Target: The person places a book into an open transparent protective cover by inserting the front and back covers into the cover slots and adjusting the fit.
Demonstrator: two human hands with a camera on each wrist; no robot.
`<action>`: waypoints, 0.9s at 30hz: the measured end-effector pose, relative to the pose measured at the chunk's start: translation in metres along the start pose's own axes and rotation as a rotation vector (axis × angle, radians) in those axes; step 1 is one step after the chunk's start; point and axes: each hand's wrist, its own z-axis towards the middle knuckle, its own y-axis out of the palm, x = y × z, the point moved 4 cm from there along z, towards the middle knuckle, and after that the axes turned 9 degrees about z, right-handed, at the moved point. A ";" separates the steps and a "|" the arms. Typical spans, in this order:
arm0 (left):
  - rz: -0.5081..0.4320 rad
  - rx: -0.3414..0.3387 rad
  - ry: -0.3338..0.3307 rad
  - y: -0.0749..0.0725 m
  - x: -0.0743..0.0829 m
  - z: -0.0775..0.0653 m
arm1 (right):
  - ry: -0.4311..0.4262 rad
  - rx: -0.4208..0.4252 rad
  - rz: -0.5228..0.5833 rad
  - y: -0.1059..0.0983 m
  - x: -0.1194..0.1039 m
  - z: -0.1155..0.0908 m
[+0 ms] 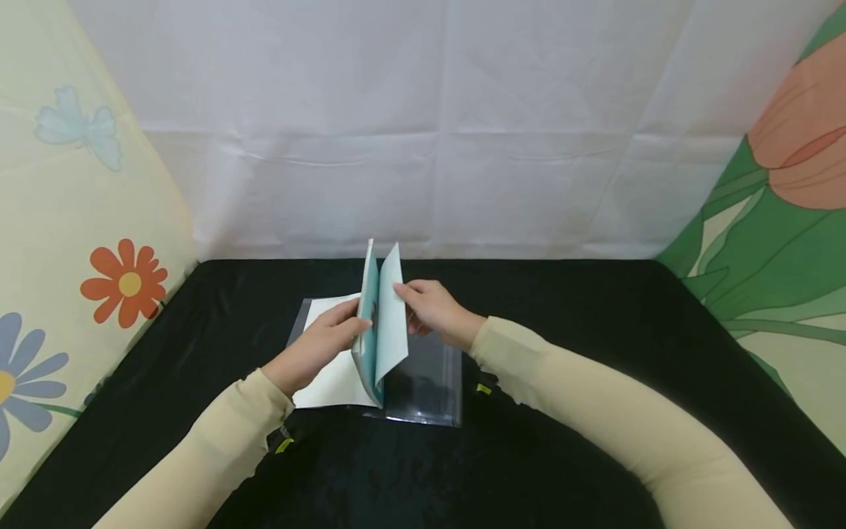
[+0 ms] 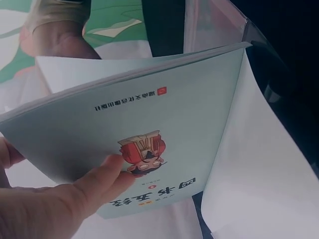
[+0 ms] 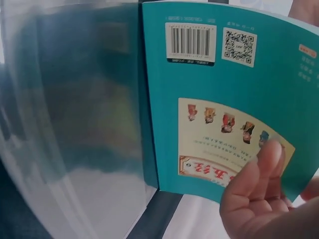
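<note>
A thin book point(image 1: 367, 360) stands upright on its spine above the table, its pages partly fanned. My left hand point(image 1: 320, 342) grips the page block, with fingers on a pale title page point(image 2: 199, 104) that shows an upside-down red cartoon figure and Chinese characters. My right hand point(image 1: 443, 312) pinches the back cover point(image 1: 393, 316), which is turned away from the pages. In the right wrist view the back cover's teal outside shows a barcode and a QR code. Under the book lies a clear plastic book cover point(image 1: 429, 389). A white sheet point(image 1: 330, 389) spreads out at its left.
A black cloth point(image 1: 568, 455) covers the table. White fabric point(image 1: 423, 132) hangs behind it, with flower-printed panels on both sides. Dark wrist straps with yellow tags point(image 1: 284, 445) show below each cream sleeve point(image 1: 225, 433).
</note>
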 end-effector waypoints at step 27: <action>-0.033 0.084 -0.094 -0.009 -0.004 -0.005 | 0.041 0.022 0.005 -0.020 0.024 -0.006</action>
